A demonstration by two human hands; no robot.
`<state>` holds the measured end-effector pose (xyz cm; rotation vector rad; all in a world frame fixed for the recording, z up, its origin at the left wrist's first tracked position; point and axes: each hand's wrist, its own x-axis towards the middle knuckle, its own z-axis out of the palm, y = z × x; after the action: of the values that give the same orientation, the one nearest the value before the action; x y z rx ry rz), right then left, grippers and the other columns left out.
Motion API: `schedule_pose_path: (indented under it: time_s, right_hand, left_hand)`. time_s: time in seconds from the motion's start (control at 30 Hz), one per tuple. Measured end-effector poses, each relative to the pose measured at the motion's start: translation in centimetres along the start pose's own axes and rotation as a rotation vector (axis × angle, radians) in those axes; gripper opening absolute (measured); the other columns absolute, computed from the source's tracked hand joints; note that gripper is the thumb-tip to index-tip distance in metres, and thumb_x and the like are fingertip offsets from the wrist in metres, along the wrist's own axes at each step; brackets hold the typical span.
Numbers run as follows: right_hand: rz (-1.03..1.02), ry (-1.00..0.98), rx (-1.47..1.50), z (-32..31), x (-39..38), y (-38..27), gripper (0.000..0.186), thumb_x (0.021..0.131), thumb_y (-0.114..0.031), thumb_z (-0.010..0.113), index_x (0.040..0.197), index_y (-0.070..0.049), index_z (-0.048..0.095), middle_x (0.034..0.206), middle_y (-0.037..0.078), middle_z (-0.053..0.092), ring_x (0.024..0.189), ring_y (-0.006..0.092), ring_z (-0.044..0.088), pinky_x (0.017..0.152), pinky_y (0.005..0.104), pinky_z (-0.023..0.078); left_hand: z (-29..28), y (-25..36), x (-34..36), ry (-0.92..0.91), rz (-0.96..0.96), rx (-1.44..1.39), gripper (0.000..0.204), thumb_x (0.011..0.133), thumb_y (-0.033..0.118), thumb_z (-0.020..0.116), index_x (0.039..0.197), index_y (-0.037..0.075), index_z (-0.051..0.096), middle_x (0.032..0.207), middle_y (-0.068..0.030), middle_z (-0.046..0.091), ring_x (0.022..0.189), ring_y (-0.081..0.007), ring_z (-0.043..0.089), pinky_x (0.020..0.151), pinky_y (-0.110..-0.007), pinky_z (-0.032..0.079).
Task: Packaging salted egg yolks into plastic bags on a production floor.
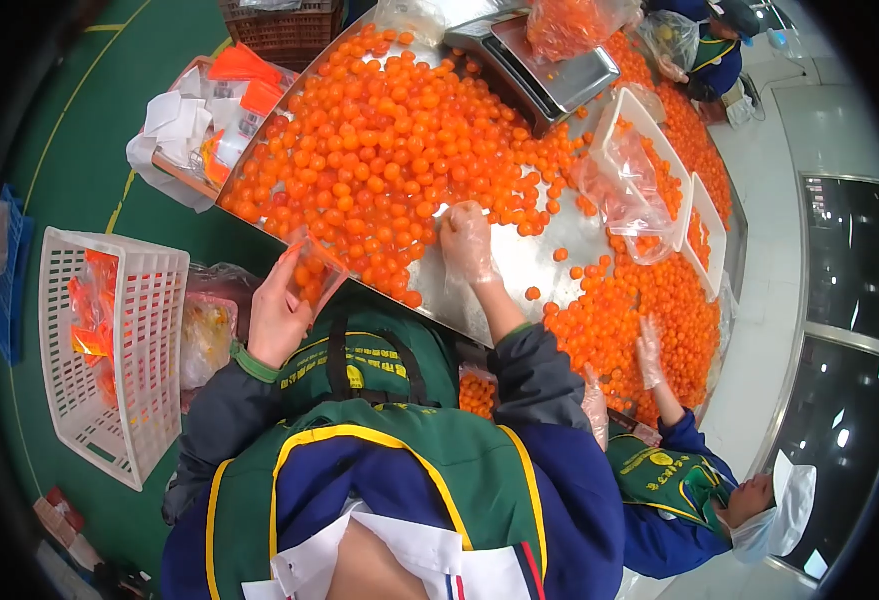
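Observation:
A heap of glossy round orange balls [379, 150], which look like salted egg yolks, spreads over the metal table [519, 265]. My bare left hand [277, 318] is closed on the side of a clear plastic bag [316, 272] at the table's near left edge. Several of the orange balls are inside that bag. In a clear plastic glove, my right hand [466, 243] rests at the near border of the heap with its fingers curled in. Whatever may be within those fingers is hidden.
A scale [544, 65] with an orange-filled bag stands at the back. White trays [649, 150] sit to the right. On the left are a white plastic basket [159, 350] and a box of packets [184, 130]. A co-worker's gloved hand [649, 352] touches the right-hand pile.

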<state>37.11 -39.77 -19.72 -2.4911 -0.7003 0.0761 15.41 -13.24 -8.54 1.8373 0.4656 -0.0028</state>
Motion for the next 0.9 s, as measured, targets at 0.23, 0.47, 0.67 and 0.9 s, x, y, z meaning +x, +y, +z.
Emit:
schedule_pose_path:
  time_s: [0.23,0.47,0.67,0.9]
  right_hand:
    - [-0.158,-0.038,-0.141,1.5,-0.7,-3.9,0.029,0.078,-0.005,0.067,0.106,-0.012,0.065,0.119,0.015,0.056,0.099,0.0352,0.058,0.081,0.0434,0.052]
    - [0.596,-0.273,1.063,0.5,-0.2,-2.3,0.025,0.092,-0.012,0.063,0.116,-0.006,0.059,0.118,0.015,0.060,0.090,0.0249,0.065,0.058,0.0243,0.051]
    - [0.588,-0.272,2.270,-1.2,-3.0,-4.1,0.056,0.096,-0.032,0.061,0.142,-0.007,0.041,0.144,0.023,0.043,0.122,0.0472,0.050,0.081,0.0486,0.056]
    - [0.870,-0.377,2.658,-6.3,-3.9,-14.5,0.053,0.100,-0.036,0.053,0.143,-0.007,0.041,0.153,0.021,0.032,0.138,0.0513,0.031,0.105,0.0700,0.037]
  left_hand:
    - [0.6,-0.4,0.1,0.018,0.025,0.023,0.072,0.071,-0.013,0.052,0.142,-0.005,0.043,0.146,-0.0208,0.048,0.059,-0.0133,0.064,0.055,-0.026,0.051]
    - [1.0,-0.9,-0.2,0.016,-0.003,-0.027,0.070,0.070,-0.011,0.054,0.139,-0.005,0.046,0.144,-0.0235,0.049,0.061,-0.0166,0.064,0.058,-0.027,0.051]
    - [1.9,-1.1,0.2,0.025,0.160,0.070,0.071,0.072,-0.014,0.051,0.142,-0.004,0.043,0.142,-0.0214,0.051,0.059,-0.0109,0.063,0.049,-0.025,0.051]
    - [2.7,0.0,0.5,0.020,0.147,0.091,0.067,0.072,-0.013,0.050,0.139,-0.004,0.046,0.140,-0.0194,0.053,0.062,-0.0134,0.064,0.053,-0.026,0.051]
